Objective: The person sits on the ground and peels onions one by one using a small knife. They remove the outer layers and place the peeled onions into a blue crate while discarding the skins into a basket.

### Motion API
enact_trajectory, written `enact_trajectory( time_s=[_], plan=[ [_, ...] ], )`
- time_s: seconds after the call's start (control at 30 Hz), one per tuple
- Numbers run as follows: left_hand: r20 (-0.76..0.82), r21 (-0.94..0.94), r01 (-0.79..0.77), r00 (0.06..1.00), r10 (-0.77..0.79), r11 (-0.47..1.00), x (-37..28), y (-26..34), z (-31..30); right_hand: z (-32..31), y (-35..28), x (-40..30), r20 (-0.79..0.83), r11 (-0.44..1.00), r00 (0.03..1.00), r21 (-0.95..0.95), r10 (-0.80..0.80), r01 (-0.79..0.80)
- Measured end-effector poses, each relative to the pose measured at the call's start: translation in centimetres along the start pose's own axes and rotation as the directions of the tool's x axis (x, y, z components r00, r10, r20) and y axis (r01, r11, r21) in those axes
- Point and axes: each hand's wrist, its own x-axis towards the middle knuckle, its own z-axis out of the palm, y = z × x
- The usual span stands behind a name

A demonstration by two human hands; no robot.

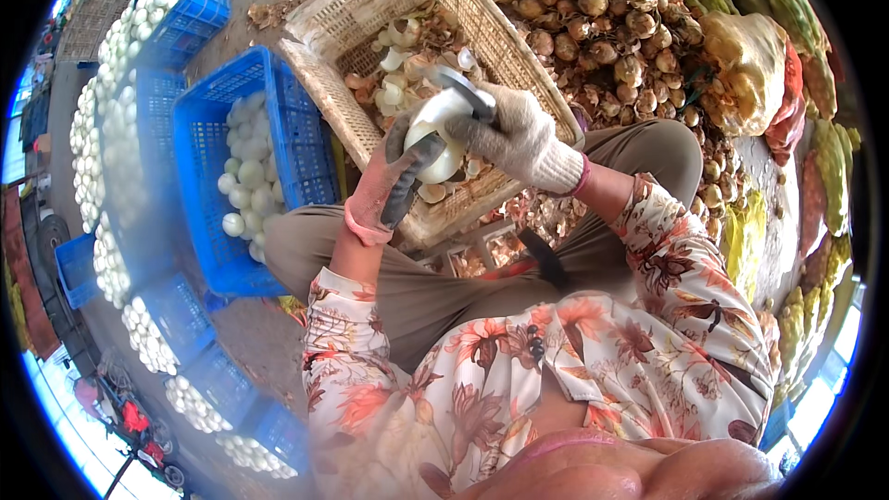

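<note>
Over a worn plastic basket (pixel 312 83) my left hand (pixel 396 173), in a pink and dark grey glove, grips a peeled white onion (pixel 439 142). My right hand (pixel 521 135), in a whitish knitted glove, holds a small knife (pixel 465 89) with a dark handle and a blurred blade. Its thumb lies against the onion's side, and the knife is at the onion's upper edge. Onion skins and pale peelings (pixel 396 87) lie inside the basket below both hands.
A blue crate (pixel 222 278) of peeled onions (pixel 253 173) stands at left, more filled blue crates (pixel 201 0) beyond it. Unpeeled onions (pixel 594 3) are heaped at upper right, beside a full mesh sack (pixel 743 76). Loose skins litter the floor.
</note>
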Motion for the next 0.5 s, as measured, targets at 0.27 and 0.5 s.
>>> enact_trajectory(
  time_s=[0.27,0.5],
  plan=[
    [-0.044,0.236,-0.275,0.955,0.293,0.932,0.4,1.2,-0.3,-1.6,0.0,1.5,-0.087,0.936,0.994,-0.339,0.069,-0.095],
    [-0.164,0.321,-0.267,0.929,0.331,0.909,0.2,1.8,-1.2,-0.9,0.2,-0.3,0.317,0.576,0.911,-0.706,-0.264,0.413]
  ],
)
